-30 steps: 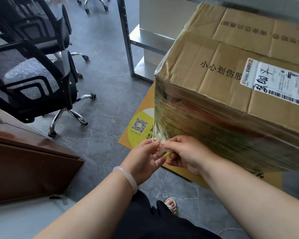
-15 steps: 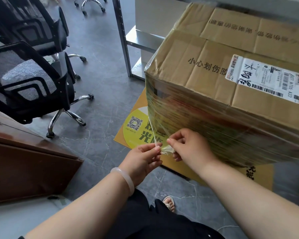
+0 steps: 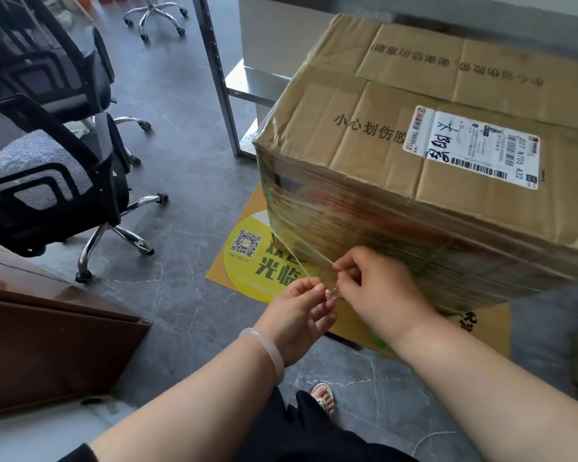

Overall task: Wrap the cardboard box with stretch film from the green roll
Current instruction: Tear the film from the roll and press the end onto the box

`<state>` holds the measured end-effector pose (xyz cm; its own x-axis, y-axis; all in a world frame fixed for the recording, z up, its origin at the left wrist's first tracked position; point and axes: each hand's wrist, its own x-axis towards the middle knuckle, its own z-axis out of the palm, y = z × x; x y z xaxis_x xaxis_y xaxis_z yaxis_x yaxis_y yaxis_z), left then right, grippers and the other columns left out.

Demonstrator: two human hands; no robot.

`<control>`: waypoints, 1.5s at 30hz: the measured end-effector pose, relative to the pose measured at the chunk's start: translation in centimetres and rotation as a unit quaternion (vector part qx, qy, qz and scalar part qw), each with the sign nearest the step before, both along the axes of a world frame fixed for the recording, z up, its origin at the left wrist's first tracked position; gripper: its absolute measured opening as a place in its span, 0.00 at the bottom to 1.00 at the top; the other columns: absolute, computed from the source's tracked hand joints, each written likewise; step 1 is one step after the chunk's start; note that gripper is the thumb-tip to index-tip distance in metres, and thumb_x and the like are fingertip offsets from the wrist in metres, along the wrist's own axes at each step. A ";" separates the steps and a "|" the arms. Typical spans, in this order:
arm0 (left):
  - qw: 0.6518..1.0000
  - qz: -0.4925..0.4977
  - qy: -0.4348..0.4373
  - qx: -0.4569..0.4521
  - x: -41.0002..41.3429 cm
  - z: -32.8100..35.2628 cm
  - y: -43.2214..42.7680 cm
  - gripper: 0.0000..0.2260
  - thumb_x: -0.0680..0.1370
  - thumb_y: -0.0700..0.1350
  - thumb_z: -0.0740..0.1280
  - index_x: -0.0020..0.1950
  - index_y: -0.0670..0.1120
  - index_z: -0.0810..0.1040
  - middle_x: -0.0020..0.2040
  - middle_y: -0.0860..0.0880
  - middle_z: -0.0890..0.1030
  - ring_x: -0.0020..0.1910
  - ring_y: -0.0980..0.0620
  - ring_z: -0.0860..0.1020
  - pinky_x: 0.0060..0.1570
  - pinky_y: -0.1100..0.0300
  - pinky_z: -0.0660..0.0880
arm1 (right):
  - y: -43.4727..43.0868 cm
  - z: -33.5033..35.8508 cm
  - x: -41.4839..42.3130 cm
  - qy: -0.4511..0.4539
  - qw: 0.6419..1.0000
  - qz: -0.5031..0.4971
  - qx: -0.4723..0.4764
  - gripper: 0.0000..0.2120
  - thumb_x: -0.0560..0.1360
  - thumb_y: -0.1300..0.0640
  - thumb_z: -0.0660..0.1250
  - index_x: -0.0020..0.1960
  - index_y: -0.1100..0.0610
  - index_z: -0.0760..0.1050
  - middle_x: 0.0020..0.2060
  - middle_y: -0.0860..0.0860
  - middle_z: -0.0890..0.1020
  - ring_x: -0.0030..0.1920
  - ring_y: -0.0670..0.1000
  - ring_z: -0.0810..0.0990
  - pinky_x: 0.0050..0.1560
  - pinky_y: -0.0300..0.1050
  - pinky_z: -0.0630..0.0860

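**Now both hands pinch the film tail at the box's lower corner**

From the head camera, the only view we have, we look down at a large cardboard box [image 3: 447, 145] that fills the right half of the picture. It stands on an orange floor mat [image 3: 247, 255] with a yellow circle and a QR code, which lies on grey stone tiles. Clear stretch film [image 3: 397, 235] covers the box's near side in many glossy bands and laps over the top corner; the top face is bare cardboard with printed characters and a white shipping label [image 3: 477, 146].

A thin strand of the film runs from the box's lower left corner down to our hands, which meet just below and in front of that corner. Our left hand [image 3: 297, 315] has thumb and forefinger pressed together on the crumpled end of the strand, with the other fingers curled loosely beneath. A pale bangle [image 3: 267, 351] sits on that wrist. Our right hand [image 3: 381, 288] pinches the same bit of film from the other side, thumb and forefinger closed on it and the remaining fingers folded in, its knuckles near the wrapped side of the box. The fingertips of the two hands almost touch.

At left stand two black mesh office chairs [image 3: 47, 181] on chrome bases, with a brown wooden panel [image 3: 47, 345] below them. A sandalled foot [image 3: 322, 398] shows between our forearms.
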<state>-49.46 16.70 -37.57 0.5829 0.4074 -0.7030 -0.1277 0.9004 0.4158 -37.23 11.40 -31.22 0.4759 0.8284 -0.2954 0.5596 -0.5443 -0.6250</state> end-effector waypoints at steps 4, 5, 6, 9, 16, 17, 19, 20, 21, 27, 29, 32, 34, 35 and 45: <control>0.999 -0.004 0.019 0.031 2.4 -0.8 -0.5 0.06 0.83 0.38 0.61 0.47 0.44 0.72 0.34 0.47 0.76 0.28 0.56 0.77 0.29 0.65 0.77 | -1.1 0.7 0.7 -0.120 0.992 0.035 0.028 0.09 0.77 0.52 0.63 0.54 0.51 0.78 0.48 0.52 0.83 0.49 0.56 0.80 0.47 0.50 0.77; 0.999 -0.008 0.024 0.042 3.1 -1.0 -0.6 0.06 0.83 0.39 0.61 0.46 0.44 0.72 0.34 0.47 0.75 0.28 0.56 0.76 0.30 0.65 0.77 | -1.2 0.8 0.9 -0.140 0.989 0.039 0.029 0.09 0.78 0.52 0.62 0.55 0.50 0.78 0.50 0.52 0.82 0.50 0.57 0.80 0.46 0.50 0.77; 0.998 -0.010 0.027 0.050 3.8 -1.2 -0.7 0.07 0.83 0.40 0.61 0.45 0.43 0.72 0.34 0.47 0.75 0.28 0.56 0.75 0.30 0.66 0.76 | -1.4 0.8 1.1 -0.158 0.986 0.043 0.028 0.10 0.78 0.51 0.61 0.56 0.49 0.77 0.50 0.52 0.82 0.51 0.57 0.80 0.46 0.50 0.77; 0.998 -0.003 0.035 0.058 5.5 -1.2 -0.5 0.08 0.84 0.41 0.61 0.44 0.43 0.72 0.33 0.48 0.74 0.27 0.56 0.74 0.30 0.66 0.75 | -1.4 0.6 1.7 -0.221 0.973 0.054 0.032 0.11 0.78 0.49 0.59 0.57 0.47 0.76 0.48 0.51 0.83 0.47 0.59 0.81 0.43 0.51 0.77; 0.994 -0.028 0.064 0.079 6.2 -1.4 0.0 0.11 0.83 0.46 0.63 0.42 0.44 0.74 0.29 0.50 0.74 0.25 0.57 0.71 0.28 0.65 0.72 | -1.3 0.4 1.7 -0.313 0.945 0.066 0.068 0.06 0.71 0.52 0.64 0.44 0.50 0.79 0.28 0.53 0.80 0.25 0.60 0.78 0.22 0.48 0.75; 0.993 -0.035 0.075 0.081 6.2 -1.5 0.0 0.11 0.83 0.47 0.63 0.42 0.45 0.73 0.29 0.50 0.73 0.25 0.57 0.71 0.29 0.65 0.72 | -1.3 0.3 1.7 -0.309 0.946 0.074 0.062 0.07 0.72 0.53 0.63 0.45 0.50 0.79 0.31 0.53 0.81 0.28 0.60 0.79 0.24 0.49 0.76; 0.990 -0.052 0.100 0.086 6.1 -1.4 0.0 0.11 0.82 0.49 0.64 0.43 0.46 0.72 0.31 0.49 0.73 0.28 0.54 0.71 0.33 0.61 0.72 | -1.4 0.3 1.6 -0.288 0.953 0.083 0.042 0.10 0.74 0.53 0.60 0.48 0.48 0.79 0.38 0.52 0.82 0.33 0.61 0.81 0.29 0.49 0.76; 0.987 -0.064 0.112 0.091 6.1 -1.3 0.0 0.10 0.82 0.50 0.64 0.44 0.46 0.72 0.33 0.48 0.73 0.30 0.53 0.71 0.34 0.60 0.71 | -1.6 0.2 1.7 -0.291 0.952 0.082 0.048 0.11 0.73 0.52 0.58 0.47 0.48 0.79 0.39 0.51 0.83 0.32 0.60 0.81 0.27 0.47 0.75; 0.985 -0.076 0.123 0.096 6.1 -1.2 0.0 0.10 0.82 0.50 0.64 0.44 0.46 0.72 0.34 0.47 0.73 0.31 0.52 0.71 0.34 0.60 0.71 | -1.8 0.2 1.7 -0.297 0.950 0.082 0.057 0.13 0.72 0.53 0.56 0.45 0.48 0.79 0.38 0.50 0.83 0.28 0.59 0.80 0.24 0.46 0.73; 0.972 -0.120 0.161 0.121 5.9 -0.6 0.2 0.12 0.81 0.53 0.64 0.43 0.47 0.72 0.32 0.50 0.72 0.28 0.54 0.69 0.32 0.61 0.70 | -2.7 -0.3 2.0 -0.239 0.967 0.079 -0.039 0.12 0.77 0.53 0.56 0.53 0.48 0.77 0.54 0.48 0.79 0.46 0.58 0.81 0.40 0.50 0.78; 0.969 -0.124 0.172 0.130 5.9 -0.5 0.1 0.11 0.82 0.52 0.64 0.44 0.46 0.73 0.35 0.48 0.74 0.32 0.52 0.71 0.35 0.59 0.72 | -2.8 -0.1 1.9 -0.184 0.981 0.036 -0.060 0.12 0.78 0.51 0.57 0.59 0.44 0.74 0.58 0.46 0.77 0.53 0.55 0.79 0.47 0.49 0.77; 0.966 -0.126 0.182 0.134 5.9 -0.3 0.1 0.08 0.83 0.47 0.62 0.51 0.45 0.77 0.43 0.44 0.80 0.42 0.47 0.77 0.44 0.54 0.75 | -2.8 -0.5 1.1 -0.082 0.996 -0.019 -0.036 0.14 0.78 0.50 0.59 0.62 0.41 0.73 0.56 0.45 0.78 0.54 0.50 0.78 0.49 0.45 0.76; 0.962 -0.137 0.192 0.135 5.8 -0.4 0.3 0.07 0.83 0.44 0.60 0.50 0.47 0.78 0.43 0.44 0.83 0.44 0.46 0.78 0.46 0.53 0.75 | -2.5 -1.0 0.6 -0.033 0.998 -0.027 -0.037 0.16 0.79 0.50 0.59 0.65 0.38 0.71 0.58 0.45 0.79 0.55 0.49 0.78 0.50 0.44 0.75; 0.960 -0.144 0.197 0.138 5.8 -0.4 0.4 0.08 0.83 0.43 0.60 0.47 0.48 0.78 0.41 0.45 0.83 0.42 0.47 0.78 0.45 0.54 0.74 | -2.2 -1.3 0.4 -0.029 0.999 -0.021 -0.036 0.17 0.79 0.50 0.59 0.66 0.38 0.70 0.60 0.45 0.79 0.57 0.50 0.78 0.53 0.44 0.76; 0.908 -0.223 0.255 0.246 5.2 -1.3 2.5 0.10 0.81 0.44 0.62 0.40 0.45 0.71 0.33 0.46 0.72 0.31 0.50 0.69 0.33 0.59 0.69 | 0.6 -3.6 -0.1 -0.113 0.992 -0.053 -0.008 0.11 0.79 0.47 0.59 0.54 0.48 0.77 0.46 0.50 0.84 0.48 0.55 0.81 0.43 0.49 0.77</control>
